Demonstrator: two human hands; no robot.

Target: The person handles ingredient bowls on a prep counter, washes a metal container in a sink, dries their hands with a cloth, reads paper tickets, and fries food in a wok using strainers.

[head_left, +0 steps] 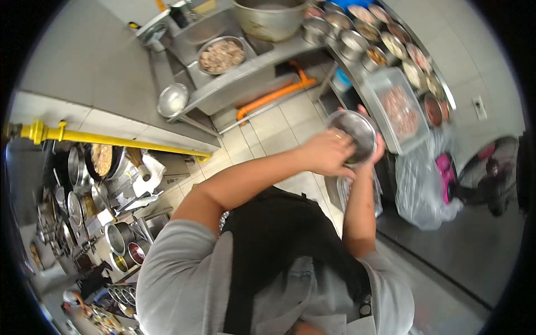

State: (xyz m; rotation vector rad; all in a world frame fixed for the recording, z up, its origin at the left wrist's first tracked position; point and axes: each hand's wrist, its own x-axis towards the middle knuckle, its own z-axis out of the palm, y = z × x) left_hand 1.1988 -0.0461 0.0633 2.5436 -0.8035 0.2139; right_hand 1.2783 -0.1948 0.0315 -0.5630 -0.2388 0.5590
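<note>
A round steel bowl (364, 131) is held up over the floor in front of me, with its mouth tilted toward me. My right hand (378, 149) cups it from the right and below, with fingertips showing over its far rim. My left hand (329, 151) reaches across from the left, its fingers curled down into the bowl and its thumb near the close rim. A ring is on one of its fingers. What the left fingers hold, if anything, is hidden, and the bowl's contents are hard to make out.
A clear plastic tub (395, 109) of pinkish meat stands right of the bowl, near several metal food containers (353, 44). Ahead are a sink counter (201, 95), a pan of meat pieces (222, 54) and a large pot (271, 17). A fan (488, 173) and plastic bag (419, 190) are right.
</note>
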